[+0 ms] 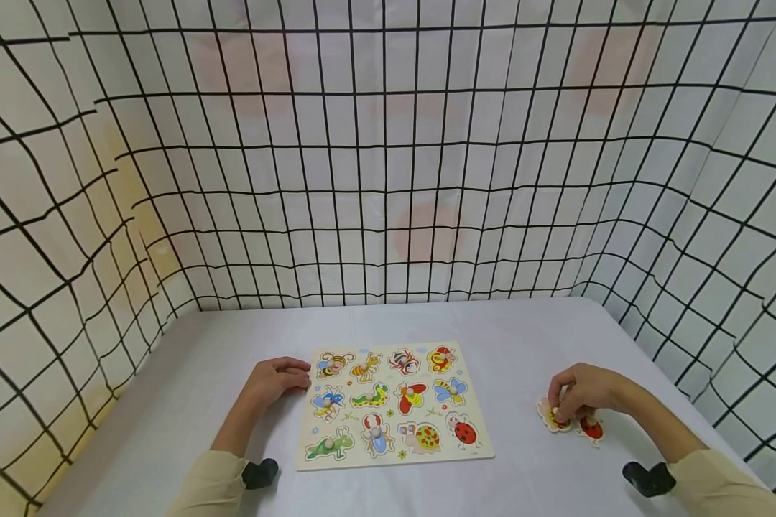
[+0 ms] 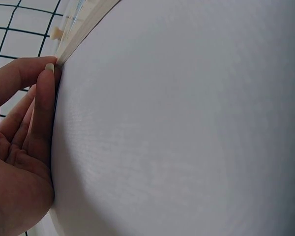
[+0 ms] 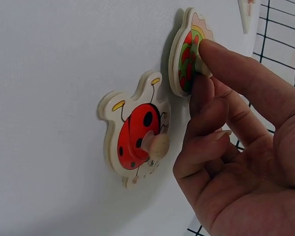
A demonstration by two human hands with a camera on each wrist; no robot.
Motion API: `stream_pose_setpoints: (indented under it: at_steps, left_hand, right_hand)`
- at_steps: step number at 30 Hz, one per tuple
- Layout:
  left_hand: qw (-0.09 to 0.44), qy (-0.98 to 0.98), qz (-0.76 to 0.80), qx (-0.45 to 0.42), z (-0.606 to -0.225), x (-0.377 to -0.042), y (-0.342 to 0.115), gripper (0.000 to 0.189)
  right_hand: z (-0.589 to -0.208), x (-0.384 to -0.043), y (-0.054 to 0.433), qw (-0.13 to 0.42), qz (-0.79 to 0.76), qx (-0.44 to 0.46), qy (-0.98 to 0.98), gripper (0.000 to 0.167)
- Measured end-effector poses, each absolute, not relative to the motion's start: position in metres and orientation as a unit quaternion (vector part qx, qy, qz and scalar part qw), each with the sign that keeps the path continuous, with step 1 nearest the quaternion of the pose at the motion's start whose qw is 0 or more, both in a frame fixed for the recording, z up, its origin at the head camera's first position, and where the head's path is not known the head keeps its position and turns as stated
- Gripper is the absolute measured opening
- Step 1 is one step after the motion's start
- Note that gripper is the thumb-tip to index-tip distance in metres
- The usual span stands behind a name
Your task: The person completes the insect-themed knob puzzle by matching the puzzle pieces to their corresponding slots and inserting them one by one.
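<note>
A wooden peg puzzle board [image 1: 394, 460] with several printed insects lies flat on the table. My left hand [image 1: 275, 380] rests at its left edge; in the left wrist view the thumb and forefinger tips of the left hand [image 2: 27, 123] meet against that edge. Off to the right, my right hand [image 1: 585, 391] pinches the knob of a snail puzzle piece [image 3: 184, 61], patterned green with red spots. Whether this piece has left the table I cannot tell. Just beside it, a red ladybug puzzle piece [image 3: 135, 130] with a wooden knob lies under the right hand's curled fingers.
White cloth covers the table [image 1: 517, 323]. A white wall with a black grid [image 1: 388, 165] surrounds the back and sides. On the board, a caterpillar piece [image 1: 370, 396] and other insects show knobs; the printed ladybug [image 1: 464, 432] shows none.
</note>
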State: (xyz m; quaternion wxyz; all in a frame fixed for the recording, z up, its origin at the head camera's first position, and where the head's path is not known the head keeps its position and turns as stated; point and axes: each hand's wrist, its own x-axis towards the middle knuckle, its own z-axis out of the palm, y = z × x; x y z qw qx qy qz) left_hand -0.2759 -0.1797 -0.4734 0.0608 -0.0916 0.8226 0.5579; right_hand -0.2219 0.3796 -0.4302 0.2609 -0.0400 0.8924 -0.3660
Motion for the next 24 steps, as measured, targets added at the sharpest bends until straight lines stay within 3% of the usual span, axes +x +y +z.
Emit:
stream_pose_setpoints:
  at_steps: [24]
  left_hand:
    - [0.059,0.819,0.564,-0.089,-0.474,-0.274,-0.180,0.026]
  right_hand:
    - [-0.423,-0.233,0.342,0.224,-0.332,-0.090,0.912,0.013]
